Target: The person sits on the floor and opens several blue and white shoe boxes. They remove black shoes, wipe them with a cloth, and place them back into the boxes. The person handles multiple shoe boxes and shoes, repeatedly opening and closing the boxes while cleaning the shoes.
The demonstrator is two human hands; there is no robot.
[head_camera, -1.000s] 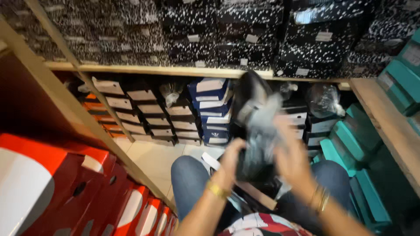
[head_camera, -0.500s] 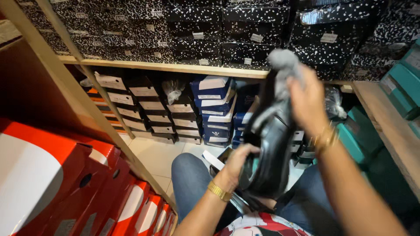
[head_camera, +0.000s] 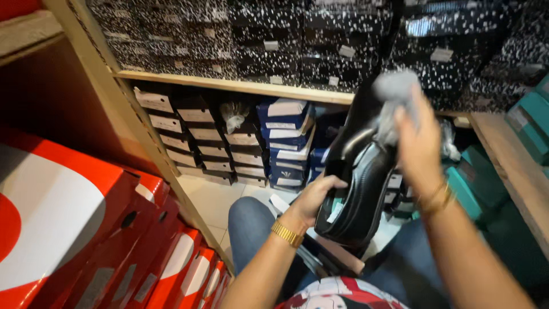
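A black leather shoe (head_camera: 359,178) is held upright in front of me, sole side toward my left hand (head_camera: 318,197), which grips it near the heel. My right hand (head_camera: 418,143) presses a grey cloth (head_camera: 392,98) against the upper part of the shoe. Both wrists carry gold bracelets. My knees in blue jeans (head_camera: 247,224) show below the shoe.
Red and white shoe boxes (head_camera: 86,229) fill the near left shelf. Black speckled boxes (head_camera: 274,34) line the upper wooden shelf (head_camera: 240,86); black and blue boxes (head_camera: 286,137) stack below it. Teal boxes (head_camera: 532,120) stand on the right. Pale floor tiles (head_camera: 214,200) lie between.
The shoe has been tilted up and raised from my lap. My right hand with the cloth has moved up along it, and the view has shifted slightly upward.
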